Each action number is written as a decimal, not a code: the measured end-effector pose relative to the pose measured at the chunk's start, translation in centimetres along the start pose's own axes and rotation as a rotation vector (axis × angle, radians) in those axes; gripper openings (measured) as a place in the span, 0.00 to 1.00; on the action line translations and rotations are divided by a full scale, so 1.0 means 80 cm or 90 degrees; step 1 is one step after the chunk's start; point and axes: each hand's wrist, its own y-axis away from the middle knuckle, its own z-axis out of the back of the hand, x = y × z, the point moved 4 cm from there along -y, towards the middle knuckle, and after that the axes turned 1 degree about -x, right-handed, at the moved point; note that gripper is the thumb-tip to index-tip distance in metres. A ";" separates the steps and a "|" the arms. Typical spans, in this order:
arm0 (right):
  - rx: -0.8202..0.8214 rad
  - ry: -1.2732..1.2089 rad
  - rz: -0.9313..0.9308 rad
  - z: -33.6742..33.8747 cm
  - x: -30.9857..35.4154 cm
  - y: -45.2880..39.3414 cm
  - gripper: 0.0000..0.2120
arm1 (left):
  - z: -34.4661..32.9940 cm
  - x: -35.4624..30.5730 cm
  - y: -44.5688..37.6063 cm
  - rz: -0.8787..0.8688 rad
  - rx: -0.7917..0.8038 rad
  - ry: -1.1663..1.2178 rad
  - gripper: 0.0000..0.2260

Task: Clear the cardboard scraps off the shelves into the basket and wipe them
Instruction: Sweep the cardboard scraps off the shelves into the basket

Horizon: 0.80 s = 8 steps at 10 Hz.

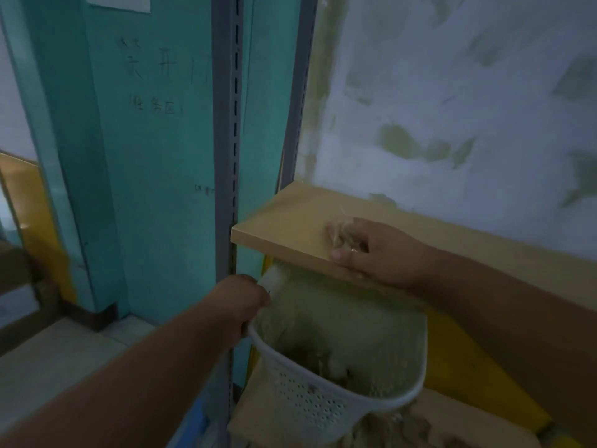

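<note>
Clearing step going on, with wiping not yet begun.

Right hand (371,250) lying on the wooden shelf (284,227), near its front edge. Fingers curling over a small clump of pale cardboard scraps (344,236), thumb pressing at the shelf's front lip. Probably gathering the clump, though too blurry here to tell a real pinch from a sweep.

Left hand (240,302) reaching in just under the shelf, fingers wrapping the rim of the white basket (323,402). Holding the basket tipped, with its mouth right below the shelf's front edge. Already holding a heap of shredded scraps inside.

More scraps (400,428) lying on a lower board, under the basket and well below the shelf.

Next move, as a guess: dragging the clump toward the shelf's front edge and letting it drop into the basket. Needing the basket kept steady and close under the edge, so nothing is falling past it. After that, needing a cloth for wiping the shelf; none showing here.
</note>
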 end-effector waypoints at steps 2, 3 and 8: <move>-0.054 0.041 0.094 -0.025 0.049 0.071 0.24 | 0.004 0.023 0.028 0.008 0.032 0.054 0.04; -0.046 0.094 0.116 -0.043 0.055 0.104 0.31 | 0.003 0.046 0.039 0.029 0.045 0.057 0.09; -0.091 -0.012 -0.023 -0.212 -0.026 0.174 0.26 | -0.046 0.236 0.074 0.048 -0.036 -0.081 0.05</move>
